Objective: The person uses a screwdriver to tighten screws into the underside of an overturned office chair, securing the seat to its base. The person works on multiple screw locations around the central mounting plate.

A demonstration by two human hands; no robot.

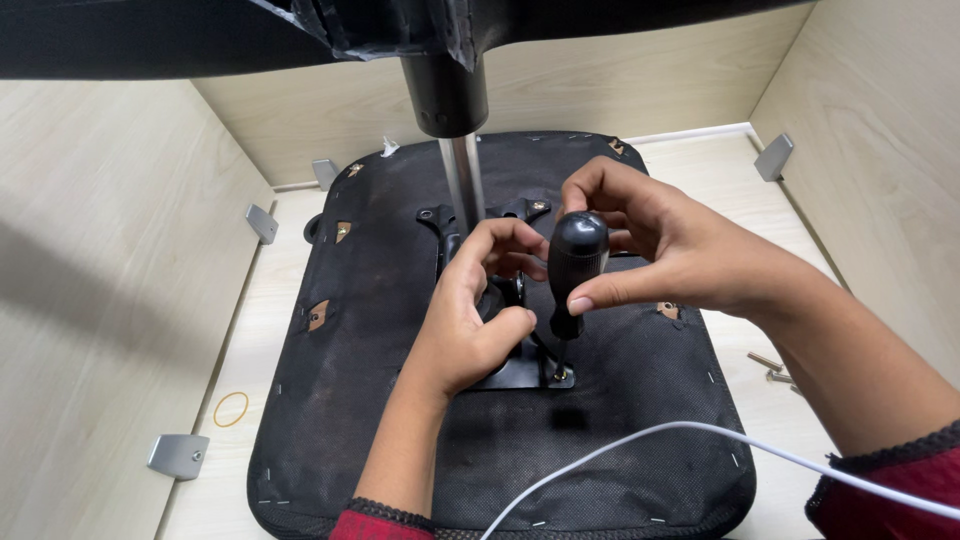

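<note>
Upright, screwdriver (575,270) in right hand (665,250) – left hand (475,320) on bracket (520,375) (black).

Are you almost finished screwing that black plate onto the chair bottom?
Partly. The black metal plate already sits on the upturned chair seat. The right hand holds the screwdriver upright on a screw at the plate's near corner, while the left hand steadies it. Loose screws lying on the table suggest more remain.

The right hand (660,250) holds a black screwdriver (573,275) upright on the metal plate (520,375) of the upturned seat (380,420), the left hand (475,320) just beside it.
</note>
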